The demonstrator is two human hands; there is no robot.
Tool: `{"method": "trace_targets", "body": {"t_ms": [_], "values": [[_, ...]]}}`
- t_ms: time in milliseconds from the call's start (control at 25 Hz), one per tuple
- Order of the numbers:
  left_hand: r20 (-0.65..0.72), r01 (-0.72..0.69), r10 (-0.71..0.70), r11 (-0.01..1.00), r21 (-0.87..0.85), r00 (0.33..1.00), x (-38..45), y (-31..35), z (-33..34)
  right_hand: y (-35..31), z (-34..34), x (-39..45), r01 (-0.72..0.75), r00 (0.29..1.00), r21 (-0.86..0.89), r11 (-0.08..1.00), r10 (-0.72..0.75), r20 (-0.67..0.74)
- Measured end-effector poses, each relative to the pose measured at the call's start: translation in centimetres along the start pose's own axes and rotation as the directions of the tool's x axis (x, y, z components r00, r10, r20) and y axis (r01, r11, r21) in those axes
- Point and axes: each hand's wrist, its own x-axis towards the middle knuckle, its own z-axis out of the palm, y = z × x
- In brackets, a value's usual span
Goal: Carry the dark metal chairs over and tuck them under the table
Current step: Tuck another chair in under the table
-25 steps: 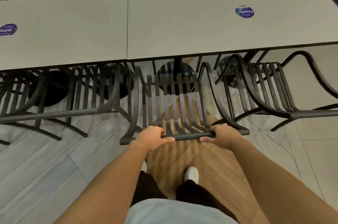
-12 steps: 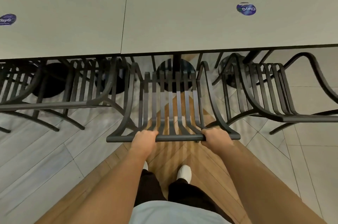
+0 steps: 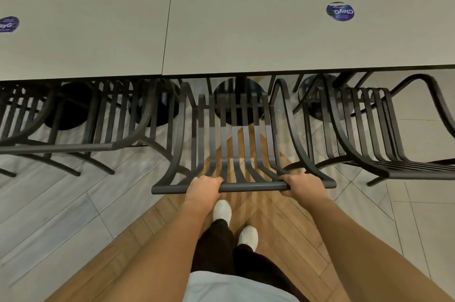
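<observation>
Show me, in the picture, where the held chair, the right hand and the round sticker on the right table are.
held chair [image 3: 246, 187], head view, top rail between the hands
right hand [image 3: 304, 184], head view, back of the hand
round sticker [image 3: 340, 11], head view, its middle

A café or food court: joined tables [image 3: 246, 30] with branded stickers [image 3: 340, 11] (round, purple), rows of identical metal chairs [image 3: 236, 134].
</observation>
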Motion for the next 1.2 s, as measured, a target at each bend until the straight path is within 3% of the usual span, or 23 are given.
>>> {"method": "trace_targets", "body": {"t_ms": [440, 880, 1080, 1200], "values": [[-0.014, -0.067, 0.068, 0.995, 0.067, 0.998, 6.4, 0.4, -3.5, 2.9, -3.8, 4.9, -0.041, 0.999, -0.062, 0.997, 0.043, 0.022], [-0.011, -0.069, 0.069, 0.998, -0.006, 0.998, 11.2, 0.7, -6.1, 5.4, -6.1, 9.3, -0.047, 0.999, -0.063, 0.997, 0.049, 0.021], [0.012, -0.070, 0.070, 0.996, -0.047, 0.997, 11.3, 0.6, -6.2, 5.4, -6.1, 9.2, -0.059, 0.996, -0.013, 0.998, 0.059, 0.059], [0.052, -0.069, 0.078, 0.987, -0.148, 0.996, 11.1, 0.5, -6.9, 4.9, -6.9, 9.1, -0.102, 0.987, 0.105, 0.989, 0.087, 0.132]]}}
